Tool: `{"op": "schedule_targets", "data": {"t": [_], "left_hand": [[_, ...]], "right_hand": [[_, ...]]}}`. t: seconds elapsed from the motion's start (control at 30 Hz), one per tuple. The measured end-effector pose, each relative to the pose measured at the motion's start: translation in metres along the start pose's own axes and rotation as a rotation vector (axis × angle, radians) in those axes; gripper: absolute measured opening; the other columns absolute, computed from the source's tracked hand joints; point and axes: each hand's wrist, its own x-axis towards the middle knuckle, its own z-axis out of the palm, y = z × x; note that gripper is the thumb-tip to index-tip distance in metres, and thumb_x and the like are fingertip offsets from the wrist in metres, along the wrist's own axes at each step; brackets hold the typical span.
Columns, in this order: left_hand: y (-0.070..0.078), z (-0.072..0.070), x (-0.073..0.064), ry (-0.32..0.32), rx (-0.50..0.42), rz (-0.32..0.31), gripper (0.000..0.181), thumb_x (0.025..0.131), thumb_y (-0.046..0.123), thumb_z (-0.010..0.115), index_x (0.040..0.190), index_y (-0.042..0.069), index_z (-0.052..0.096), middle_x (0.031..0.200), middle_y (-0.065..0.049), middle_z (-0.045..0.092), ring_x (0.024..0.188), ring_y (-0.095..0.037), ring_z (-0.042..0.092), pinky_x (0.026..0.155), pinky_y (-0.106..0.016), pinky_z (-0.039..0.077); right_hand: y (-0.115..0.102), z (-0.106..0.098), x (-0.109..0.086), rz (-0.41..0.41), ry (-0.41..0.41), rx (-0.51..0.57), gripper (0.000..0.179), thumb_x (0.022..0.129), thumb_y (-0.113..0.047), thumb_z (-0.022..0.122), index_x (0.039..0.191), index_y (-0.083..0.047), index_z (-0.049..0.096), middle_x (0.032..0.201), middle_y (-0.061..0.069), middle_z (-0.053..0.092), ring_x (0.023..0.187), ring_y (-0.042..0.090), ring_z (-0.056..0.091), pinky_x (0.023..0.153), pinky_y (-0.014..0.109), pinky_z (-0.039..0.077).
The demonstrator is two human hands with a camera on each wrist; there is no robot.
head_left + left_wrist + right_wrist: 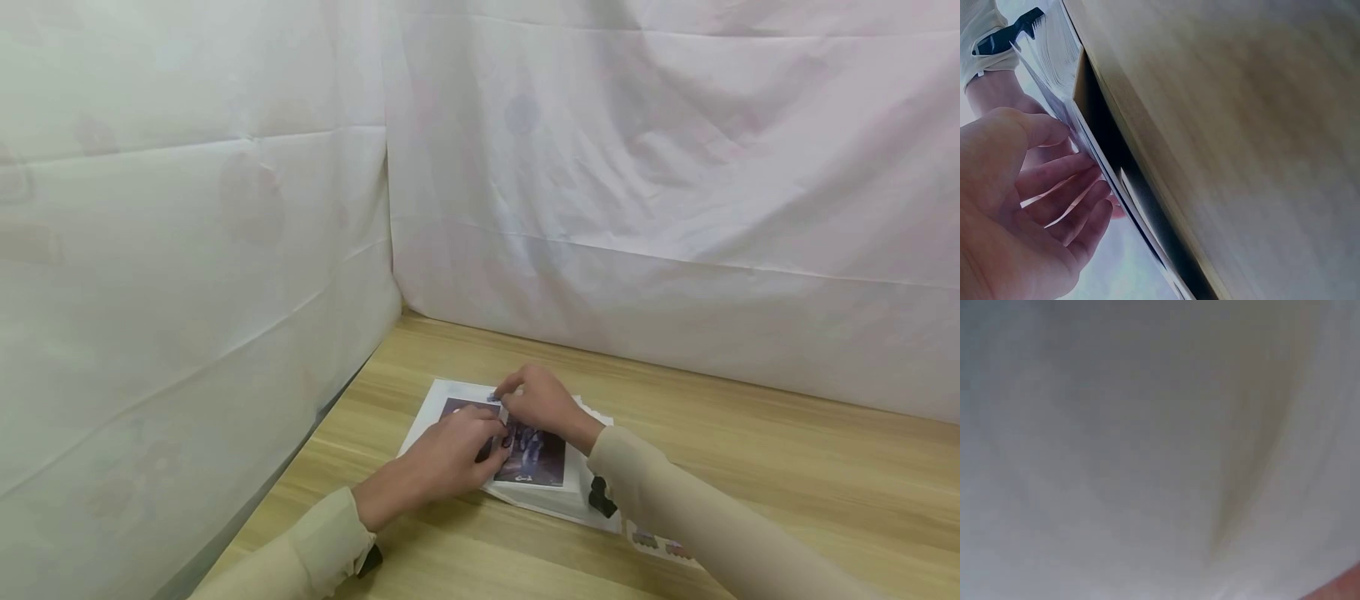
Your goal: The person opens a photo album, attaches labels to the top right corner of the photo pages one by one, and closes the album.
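Observation:
An open book with thick white pages lies on the table, dark photo-like pictures printed on its spread. My left hand rests over the left page, fingertips near the middle fold. In the left wrist view, the left hand's fingers reach fairly straight toward the page edges. Across the top of the spread, my right hand bends its thumb and index finger around a small blue-patterned piece at the page. The right wrist view shows only blurred pale surface and a sliver of skin.
A sheet with small coloured pictures lies partly beneath the right forearm, beside the book. The wooden table meets white cloth hangings at the back and left. Dark straps show at the sleeves.

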Motion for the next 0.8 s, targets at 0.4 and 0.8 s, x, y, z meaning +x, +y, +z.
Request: {"op": "schedule_targets", "data": {"t": [0.4, 0.8], "left_hand": [[0.005, -0.001, -0.002, -0.017, -0.021, -0.083, 0.026, 0.095, 0.033, 0.066, 0.113, 0.016, 0.074, 0.116, 0.004, 0.072, 0.113, -0.016, 0.065, 0.097, -0.035, 0.055], [0.013, -0.003, 0.001, 0.026, -0.036, -0.11, 0.024, 0.094, 0.031, 0.068, 0.114, 0.018, 0.072, 0.12, 0.001, 0.071, 0.118, -0.017, 0.064, 0.101, -0.037, 0.054]], "right_hand": [[0.024, -0.02, -0.013, 0.064, 0.043, 0.075, 0.027, 0.089, -0.012, 0.058, 0.107, -0.018, 0.078, 0.112, -0.002, 0.074, 0.091, 0.016, 0.063, 0.076, 0.032, 0.051], [0.035, -0.046, -0.051, 0.038, 0.047, 0.142, 0.024, 0.093, -0.01, 0.058, 0.107, -0.016, 0.077, 0.108, -0.003, 0.074, 0.098, 0.017, 0.065, 0.084, 0.038, 0.053]]}}
